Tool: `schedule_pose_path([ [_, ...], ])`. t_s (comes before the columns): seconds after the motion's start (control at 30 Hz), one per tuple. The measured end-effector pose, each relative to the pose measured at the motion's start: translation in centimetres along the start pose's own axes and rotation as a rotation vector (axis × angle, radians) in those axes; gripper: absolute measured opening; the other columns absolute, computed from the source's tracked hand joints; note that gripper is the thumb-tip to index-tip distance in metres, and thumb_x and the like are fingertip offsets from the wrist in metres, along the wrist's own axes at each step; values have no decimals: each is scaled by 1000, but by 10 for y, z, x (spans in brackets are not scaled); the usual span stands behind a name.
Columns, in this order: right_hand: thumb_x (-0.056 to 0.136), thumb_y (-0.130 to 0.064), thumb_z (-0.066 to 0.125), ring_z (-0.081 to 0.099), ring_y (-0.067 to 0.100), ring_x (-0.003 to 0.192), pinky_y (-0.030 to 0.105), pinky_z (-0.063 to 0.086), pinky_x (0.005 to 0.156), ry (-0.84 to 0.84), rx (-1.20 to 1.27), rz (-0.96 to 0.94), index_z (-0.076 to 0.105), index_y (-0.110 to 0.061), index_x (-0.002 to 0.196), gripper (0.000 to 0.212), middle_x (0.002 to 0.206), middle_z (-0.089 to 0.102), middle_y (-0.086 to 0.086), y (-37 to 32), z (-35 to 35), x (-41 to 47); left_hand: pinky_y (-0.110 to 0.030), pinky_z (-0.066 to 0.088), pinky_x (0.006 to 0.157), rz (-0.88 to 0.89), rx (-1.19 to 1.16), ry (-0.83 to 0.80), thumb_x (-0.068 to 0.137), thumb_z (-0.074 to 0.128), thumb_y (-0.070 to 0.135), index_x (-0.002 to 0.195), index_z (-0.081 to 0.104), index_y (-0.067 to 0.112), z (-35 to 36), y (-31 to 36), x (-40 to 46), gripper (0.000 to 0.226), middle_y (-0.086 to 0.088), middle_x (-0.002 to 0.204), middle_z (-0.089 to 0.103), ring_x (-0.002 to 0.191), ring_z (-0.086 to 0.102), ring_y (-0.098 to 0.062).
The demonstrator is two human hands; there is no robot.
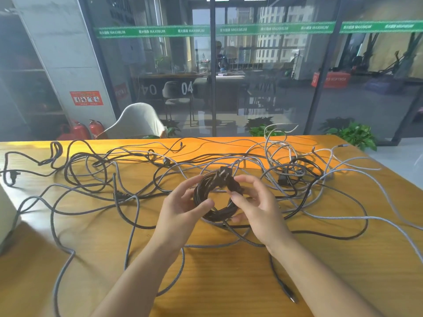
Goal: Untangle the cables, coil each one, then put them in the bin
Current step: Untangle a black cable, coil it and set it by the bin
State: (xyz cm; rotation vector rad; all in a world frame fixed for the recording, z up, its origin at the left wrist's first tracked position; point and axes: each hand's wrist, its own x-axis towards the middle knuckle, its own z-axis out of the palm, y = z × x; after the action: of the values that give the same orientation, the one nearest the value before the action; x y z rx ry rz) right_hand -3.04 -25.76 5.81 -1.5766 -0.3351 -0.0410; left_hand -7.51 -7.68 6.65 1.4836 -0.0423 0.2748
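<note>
A black cable wound into a coil [207,191], its plug sticking up at the top, is lifted above the middle of the wooden table [229,282]. My left hand [185,209] grips the coil's left side, thumb across the loops. My right hand [254,202] pinches the coil's right side between thumb and fingers. Several loose grey braided cables [343,216] and black cables [87,165] lie tangled across the table around and under the coil. The white edge at the far left may be the bin [5,216]; I cannot tell.
A denser knot of grey and black cables [290,165] sits at the back right of the table. A grey cable's plug end [291,296] lies near the front edge. A white chair [139,122] and plants [357,133] stand behind the table before a glass wall.
</note>
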Motion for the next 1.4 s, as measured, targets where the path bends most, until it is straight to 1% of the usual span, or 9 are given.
schedule_pose_path([
  [0.1,105,-19,58,73,20,97,43,64,71,-105,-84,2,62,-43,124,31,110,73,-6,4,2,-2,-19,54,74,45,142,3,97,72,21,131,68,28,5,-3,-2,35,7,88,76,82,70,-10],
  [0.23,106,-54,45,71,24,91,57,58,84,-75,-131,-31,58,-42,128,29,100,72,-2,8,8,-5,-20,52,69,108,265,-12,100,66,26,122,71,25,9,-8,-2,22,8,80,73,71,67,-10],
  [0.37,98,-69,39,70,16,79,48,58,79,-22,-171,-32,58,-36,125,46,91,72,-8,10,14,-4,-18,51,65,114,362,-46,102,62,30,117,70,30,10,-11,-3,17,6,74,71,67,67,-9],
  [0.5,100,-66,36,48,8,62,25,39,62,12,-213,-31,63,-28,90,48,65,52,-9,8,16,-3,-21,49,62,110,389,-43,97,59,43,114,69,32,8,-12,-3,23,-2,68,69,63,64,-10],
  [0.67,98,-65,39,43,14,54,30,36,59,42,-104,70,61,-3,80,68,54,44,-4,3,17,-1,-18,47,61,131,358,-58,96,60,40,104,69,27,12,-7,-6,18,5,66,68,58,62,-9],
  [0.83,103,-60,45,45,18,52,34,42,61,28,41,202,63,13,94,76,53,43,1,3,14,-3,-16,44,59,158,338,-116,101,63,31,99,69,18,12,-5,-6,14,6,65,67,55,61,-8],
  [1.1,96,-69,42,52,11,56,32,44,60,54,-172,43,68,-16,84,60,59,55,-5,3,15,-8,-19,46,70,50,306,-187,101,53,45,111,70,24,16,-3,-9,29,-4,70,70,70,64,-10],
  [1.27,98,-71,43,70,15,80,51,59,77,69,-273,-17,69,-28,88,51,78,72,-5,10,16,-8,-21,48,69,-7,296,-211,103,51,48,108,71,25,13,-2,-9,31,-3,73,71,71,63,-10],
  [1.4,98,-71,42,69,8,78,37,56,72,91,-340,-99,64,-36,85,43,76,69,-16,8,19,-9,-25,52,69,6,281,-238,103,53,48,107,72,25,8,-3,-7,30,-3,76,70,73,64,-13],
])
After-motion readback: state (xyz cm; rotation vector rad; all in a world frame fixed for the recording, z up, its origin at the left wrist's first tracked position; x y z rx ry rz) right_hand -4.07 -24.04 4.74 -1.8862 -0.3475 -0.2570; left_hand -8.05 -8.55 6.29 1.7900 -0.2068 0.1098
